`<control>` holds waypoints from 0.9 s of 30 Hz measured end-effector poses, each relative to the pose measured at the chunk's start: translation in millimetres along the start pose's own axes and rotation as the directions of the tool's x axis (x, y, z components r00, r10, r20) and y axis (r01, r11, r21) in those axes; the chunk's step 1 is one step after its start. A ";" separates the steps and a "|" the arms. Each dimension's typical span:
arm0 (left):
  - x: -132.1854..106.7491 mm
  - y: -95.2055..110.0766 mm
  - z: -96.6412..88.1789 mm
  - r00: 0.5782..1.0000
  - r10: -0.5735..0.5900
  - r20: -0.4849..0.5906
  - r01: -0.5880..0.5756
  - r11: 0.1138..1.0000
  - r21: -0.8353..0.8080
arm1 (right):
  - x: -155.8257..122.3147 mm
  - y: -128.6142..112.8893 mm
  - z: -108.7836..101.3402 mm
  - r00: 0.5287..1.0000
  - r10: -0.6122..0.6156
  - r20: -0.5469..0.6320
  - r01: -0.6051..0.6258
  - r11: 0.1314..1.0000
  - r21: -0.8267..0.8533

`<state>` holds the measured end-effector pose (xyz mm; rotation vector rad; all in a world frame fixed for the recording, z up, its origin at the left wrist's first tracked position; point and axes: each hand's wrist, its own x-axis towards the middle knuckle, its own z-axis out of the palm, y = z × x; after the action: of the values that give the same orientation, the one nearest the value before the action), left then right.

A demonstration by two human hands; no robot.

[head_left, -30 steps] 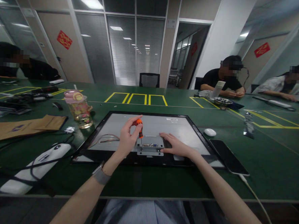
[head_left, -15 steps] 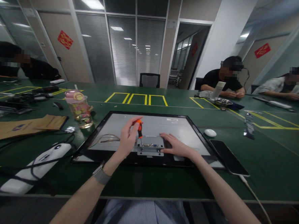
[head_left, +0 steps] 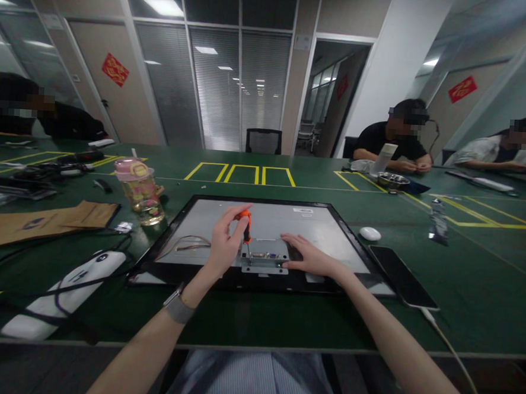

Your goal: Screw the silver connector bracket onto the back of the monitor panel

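A flat monitor panel (head_left: 315, 221) lies back-up on the green table (head_left: 237, 320), with a small metal connector bracket (head_left: 263, 261) near its front edge. My left hand (head_left: 225, 242) is closed around an orange-handled screwdriver (head_left: 245, 224), held upright with its tip down at the bracket's left end. My right hand (head_left: 309, 257) lies flat and open on the panel, fingers touching the bracket's right side. Thin wires (head_left: 189, 243) run across the panel to the left of my left hand.
A pink-lidded bottle (head_left: 139, 190), brown paper bag (head_left: 43, 222) and white device with black cables (head_left: 61, 291) lie left. A white mouse (head_left: 370, 233) and a phone (head_left: 401, 275) on a cable lie right. Other people sit at the far left and far right.
The screwdriver handle has shifted slightly in my left fingers, as if turned. My right hand stays flat on the panel.
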<state>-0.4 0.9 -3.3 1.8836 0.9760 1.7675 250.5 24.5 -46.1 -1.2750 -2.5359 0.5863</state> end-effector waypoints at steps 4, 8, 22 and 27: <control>0.8 -0.8 -0.1 0.996 0.041 -0.076 -0.037 0.998 0.057 | 0.0 1.2 0.6 1.000 -0.001 0.003 0.001 1.000 0.003; 0.8 2.5 -2.1 0.998 0.027 -0.059 -0.027 1.000 -0.001 | -0.4 1.4 0.2 1.000 -0.015 -0.003 0.015 1.000 0.006; -0.5 0.9 0.0 0.999 0.025 -0.045 -0.026 1.000 -0.008 | 0.2 3.2 1.1 1.000 -0.029 -0.013 0.029 1.000 0.009; -1.1 0.6 -0.3 0.998 -0.023 -0.054 0.022 0.999 -0.027 | -1.2 -1.0 -1.5 1.000 -0.011 -0.005 0.011 1.000 0.011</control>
<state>-0.5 -0.4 -3.7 1.8105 0.9845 1.8185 251.0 23.3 -44.4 -1.2562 -2.5306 0.5931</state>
